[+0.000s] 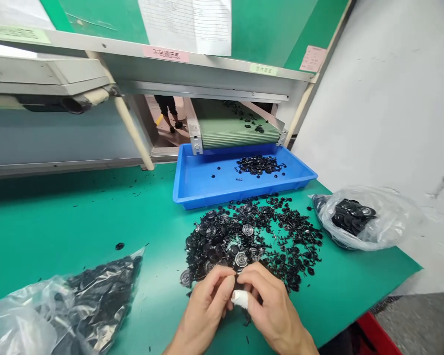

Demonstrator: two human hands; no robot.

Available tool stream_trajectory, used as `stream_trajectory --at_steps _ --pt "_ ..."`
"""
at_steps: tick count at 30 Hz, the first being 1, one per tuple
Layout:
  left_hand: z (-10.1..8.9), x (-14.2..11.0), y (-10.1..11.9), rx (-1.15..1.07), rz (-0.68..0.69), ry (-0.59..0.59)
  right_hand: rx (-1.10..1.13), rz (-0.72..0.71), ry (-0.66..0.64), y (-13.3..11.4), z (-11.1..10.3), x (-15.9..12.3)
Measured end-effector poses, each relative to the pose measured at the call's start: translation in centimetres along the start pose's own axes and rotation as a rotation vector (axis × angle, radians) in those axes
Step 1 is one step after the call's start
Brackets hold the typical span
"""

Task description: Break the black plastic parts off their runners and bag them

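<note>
The blue tray [192, 180], under the end of the green conveyor belt [225, 123], holds a small heap of black parts [259, 165]; at right an open clear bag [383, 222] contains black discs [353, 217]; at lower left another bag [92, 301] is filled with dark pieces; the left hand [209, 308] and right hand [272, 305] are together, fingertips pinched at the near edge of the loose black pile [244, 241], their grip's contents unclear.
</note>
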State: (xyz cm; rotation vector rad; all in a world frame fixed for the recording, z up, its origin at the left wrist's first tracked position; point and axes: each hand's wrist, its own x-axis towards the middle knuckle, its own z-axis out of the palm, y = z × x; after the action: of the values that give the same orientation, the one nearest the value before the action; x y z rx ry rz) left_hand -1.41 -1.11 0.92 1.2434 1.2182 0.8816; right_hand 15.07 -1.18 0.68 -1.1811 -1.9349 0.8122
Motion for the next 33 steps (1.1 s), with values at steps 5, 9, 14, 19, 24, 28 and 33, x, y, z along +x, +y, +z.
stream_trajectory --at_steps 5,9,14,19,24,28,33 --pt "0.0 -0.7 -0.8 0.100 0.075 -0.004 -0.161 0.017 0.121 -0.4 0.5 -0.7" --pt "0.1 -0.8 -1.5 0.000 0.173 -0.118 -0.187 -0.066 0.224 -0.2 0.3 -1.2" --pt "1.1 -0.4 -1.4 -0.119 0.136 -0.130 -0.103 -0.037 0.263 0.0 0.4 -1.5" --pt "1.3 -0.1 -1.4 0.003 0.184 0.004 -0.098 -0.093 0.234 -0.2 0.5 -1.3" --pt "0.8 -0.4 -1.2 0.127 0.251 -0.032 -0.257 -0.075 0.208 -0.6 0.6 -1.2" --pt "0.7 -0.5 -0.9 0.148 0.243 -0.078 -0.261 -0.004 0.188 -0.9 0.4 -0.9" --pt "1.3 -0.6 -0.6 0.054 0.200 -0.044 -0.204 -0.015 0.270 -1.7 0.2 -0.2"
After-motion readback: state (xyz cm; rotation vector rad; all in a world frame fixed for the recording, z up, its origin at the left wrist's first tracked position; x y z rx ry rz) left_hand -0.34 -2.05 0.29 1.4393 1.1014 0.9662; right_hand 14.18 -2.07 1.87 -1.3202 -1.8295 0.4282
